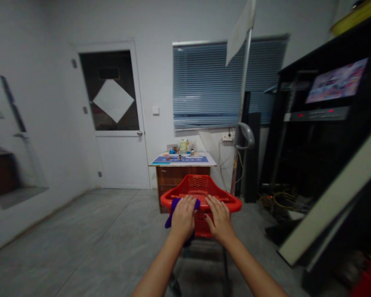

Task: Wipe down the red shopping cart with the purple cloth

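A red plastic cart [200, 184] stands in front of me, its wide rim at hand height. My left hand [184, 216] is closed over a purple cloth [169, 222] at the left part of the cart's near rim, the cloth hanging down beside and below the hand. To its right, my right hand [219, 218] rests on the same rim with its fingers spread and slightly bent. No object shows in that hand. Below the basket, the cart's dark legs and a wheel are partly visible.
Beyond the cart is a brown cabinet [170, 175] with small items on top. A white door [123, 165] is at the back left. On the right are a metal pole [245, 74], a black shelf with a screen [336, 81], cables, and a leaning pale board [330, 198].
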`<state>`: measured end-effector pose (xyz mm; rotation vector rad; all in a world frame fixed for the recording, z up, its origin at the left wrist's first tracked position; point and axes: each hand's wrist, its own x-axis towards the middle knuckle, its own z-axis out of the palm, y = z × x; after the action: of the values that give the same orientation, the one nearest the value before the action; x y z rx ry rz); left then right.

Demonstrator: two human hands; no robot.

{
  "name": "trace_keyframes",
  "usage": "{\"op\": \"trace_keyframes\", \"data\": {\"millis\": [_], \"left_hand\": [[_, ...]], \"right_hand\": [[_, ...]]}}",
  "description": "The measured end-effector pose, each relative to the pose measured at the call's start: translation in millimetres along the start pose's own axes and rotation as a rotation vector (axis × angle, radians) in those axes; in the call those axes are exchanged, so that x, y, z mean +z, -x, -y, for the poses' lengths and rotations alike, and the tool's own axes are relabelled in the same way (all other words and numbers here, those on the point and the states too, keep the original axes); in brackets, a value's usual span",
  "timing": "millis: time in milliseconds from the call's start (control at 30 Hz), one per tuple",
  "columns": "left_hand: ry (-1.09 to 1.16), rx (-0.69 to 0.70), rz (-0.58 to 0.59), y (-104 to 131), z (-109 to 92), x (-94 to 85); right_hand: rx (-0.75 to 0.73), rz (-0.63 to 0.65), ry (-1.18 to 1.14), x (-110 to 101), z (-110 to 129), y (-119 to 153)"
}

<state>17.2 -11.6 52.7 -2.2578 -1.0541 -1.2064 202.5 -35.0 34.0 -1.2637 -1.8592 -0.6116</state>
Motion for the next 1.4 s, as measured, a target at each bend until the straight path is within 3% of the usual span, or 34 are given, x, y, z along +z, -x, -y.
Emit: {"op": "trace_keyframes", "data": {"millis": [167,400,667,867,1000,1233,1400], "left_hand": [[-0.034,-0.071,-0.044,4.4,10.9,-5.0],[0.010,-0.042,-0.011,-5.2,-8.6,7.0],[-0.001,-0.097,-0.036,4.3,14.5,-0.3],[-0.013,-0.082,-0.012,-2.3,-6.3,7.1],[-0.008,-0.042,0.002,-5.0,-10.4,6.7],[-0.027,-0.086,-0.047,7.8,12.2,1.3],[-0.041,-0.124,-0.038,1.4,-2.9,7.2]], "right_hand": [[0.020,-0.007,-0.013,3.7,2.1,0.1],[0.020,-0.028,-0.025,15.8,3.5,-1.8],[0.009,-0.037,-0.028,13.5,4.1,-3.4],[0.017,-0.078,-0.025,19.2,7.9,-4.2],[0.001,-0.035,-0.004,13.9,6.4,-3.9],[0.027,-0.012,0.080,-2.6,-1.0,3.8],[0.032,-0.014,0.045,2.5,-0.1,3.5]]}}
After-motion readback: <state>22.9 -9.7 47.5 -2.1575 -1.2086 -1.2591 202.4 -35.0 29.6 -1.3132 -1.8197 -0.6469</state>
